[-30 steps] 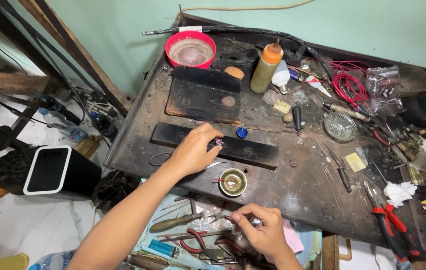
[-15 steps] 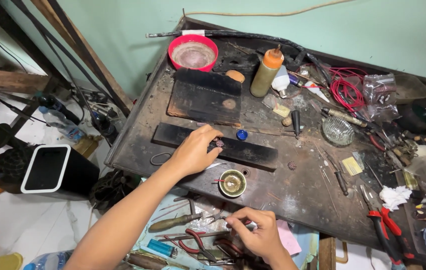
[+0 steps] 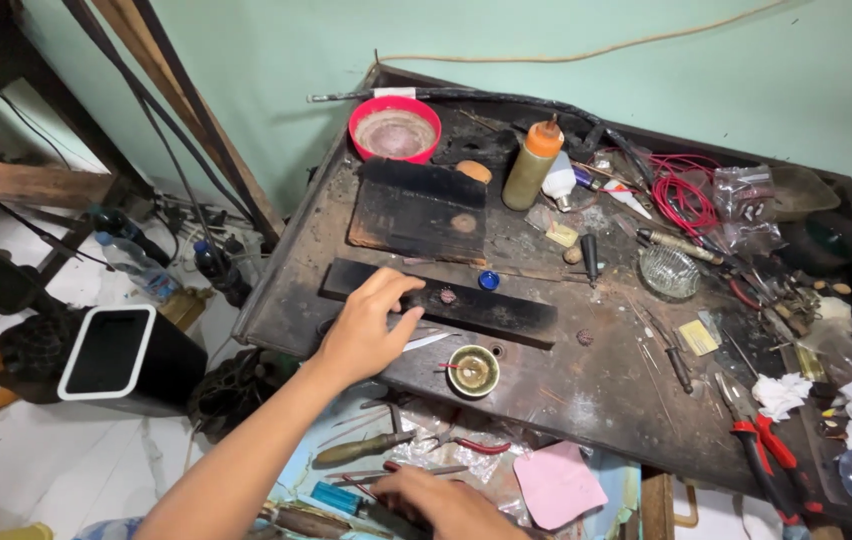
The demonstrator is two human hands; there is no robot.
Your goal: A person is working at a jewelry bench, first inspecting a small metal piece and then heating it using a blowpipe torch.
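Observation:
My left hand [image 3: 366, 332] rests on the dark workbench [image 3: 586, 400], fingers apart, fingertips touching the left end of a long black bar [image 3: 496, 312]. A small round piece [image 3: 448, 296] lies on the bar just right of the fingers, with a blue cap [image 3: 488, 281] behind it. A small brass cup [image 3: 473, 370] and a thin metal blade [image 3: 428, 342] lie close to the hand. My right hand [image 3: 456, 505] is low at the bottom edge, down among tools in a tray: a screwdriver [image 3: 361, 450] and red-handled pliers [image 3: 471, 444]. Whether it grips anything is hidden.
A red bowl [image 3: 395, 130], a black slab [image 3: 421, 210] and an orange-capped bottle [image 3: 531, 165] stand at the back. Red wire [image 3: 686, 195], a glass dish [image 3: 668, 272], red pliers [image 3: 766, 450] and white rags [image 3: 781, 392] crowd the right. A pink pad [image 3: 558, 485] lies in front; a black bin [image 3: 111, 355] stands on the floor.
My left hand has drawn back left off the small round piece on the bar, which now shows. My right hand has sunk lower into the tool tray.

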